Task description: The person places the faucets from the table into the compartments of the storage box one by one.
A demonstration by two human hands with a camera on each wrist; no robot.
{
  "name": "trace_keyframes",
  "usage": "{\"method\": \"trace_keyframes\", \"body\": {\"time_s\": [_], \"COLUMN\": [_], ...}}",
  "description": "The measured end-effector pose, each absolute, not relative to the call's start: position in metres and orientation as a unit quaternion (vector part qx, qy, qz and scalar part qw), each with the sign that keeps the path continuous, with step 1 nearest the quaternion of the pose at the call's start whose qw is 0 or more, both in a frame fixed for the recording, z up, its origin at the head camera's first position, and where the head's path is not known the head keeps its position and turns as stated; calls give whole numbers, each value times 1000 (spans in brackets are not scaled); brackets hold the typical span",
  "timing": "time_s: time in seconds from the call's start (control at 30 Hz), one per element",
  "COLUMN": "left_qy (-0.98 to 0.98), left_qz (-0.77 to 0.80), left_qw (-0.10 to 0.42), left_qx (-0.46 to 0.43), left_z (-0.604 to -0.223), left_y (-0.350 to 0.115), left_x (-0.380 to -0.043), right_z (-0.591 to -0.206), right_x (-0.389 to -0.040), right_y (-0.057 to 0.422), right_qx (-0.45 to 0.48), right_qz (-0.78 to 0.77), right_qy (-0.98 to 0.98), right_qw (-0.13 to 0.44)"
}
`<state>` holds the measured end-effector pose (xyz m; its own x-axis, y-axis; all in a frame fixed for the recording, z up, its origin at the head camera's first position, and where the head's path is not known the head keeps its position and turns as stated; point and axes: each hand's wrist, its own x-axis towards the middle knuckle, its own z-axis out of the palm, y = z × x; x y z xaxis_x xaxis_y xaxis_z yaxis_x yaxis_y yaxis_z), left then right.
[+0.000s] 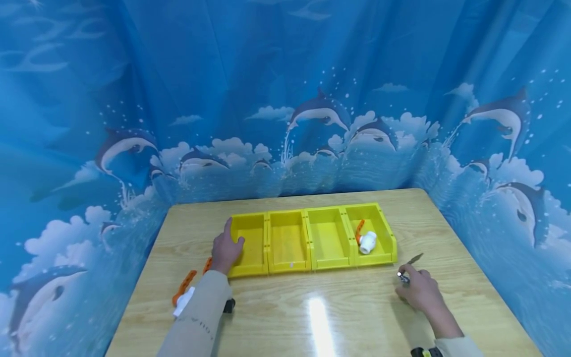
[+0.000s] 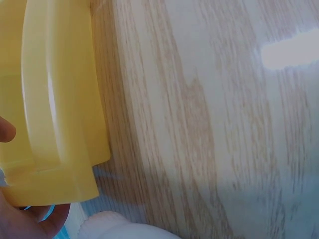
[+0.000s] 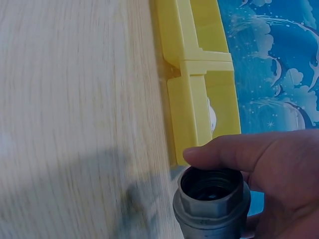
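My left hand grips the left side wall of the leftmost compartment in a row of joined yellow bins. Its thumb is inside the bin, while the other fingers lie outside the wall. Off to the right, my right hand holds a metal ball valve above the table. The valve's hexagonal open end faces the right wrist camera, and its lever sticks out in the head view. A white plastic valve with an orange handle lies in the rightmost compartment.
Left of the bins, another white valve with an orange handle lies on the wooden table, partly behind my left sleeve. A second orange handle shows beside my left wrist. A blue dolphin-print curtain surrounds the table's back and sides.
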<state>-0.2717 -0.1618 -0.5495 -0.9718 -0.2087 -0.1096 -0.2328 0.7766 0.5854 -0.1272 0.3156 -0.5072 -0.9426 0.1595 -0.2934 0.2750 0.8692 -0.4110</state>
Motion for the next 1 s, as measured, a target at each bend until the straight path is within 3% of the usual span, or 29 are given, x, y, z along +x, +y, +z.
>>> {"method": "trace_keyframes", "body": {"time_s": [1.0], "left_qy": [942], "left_qz": [312], "left_qw": [21], "left_qx": [-120], "left_z": [-550], "left_y": [-161], "left_x": [-272], "right_z": [-502], "right_x": [-130], "right_y": [302], "right_qx": [115], "right_qz": [-243], "right_qy": [955], "right_qw": [127]}}
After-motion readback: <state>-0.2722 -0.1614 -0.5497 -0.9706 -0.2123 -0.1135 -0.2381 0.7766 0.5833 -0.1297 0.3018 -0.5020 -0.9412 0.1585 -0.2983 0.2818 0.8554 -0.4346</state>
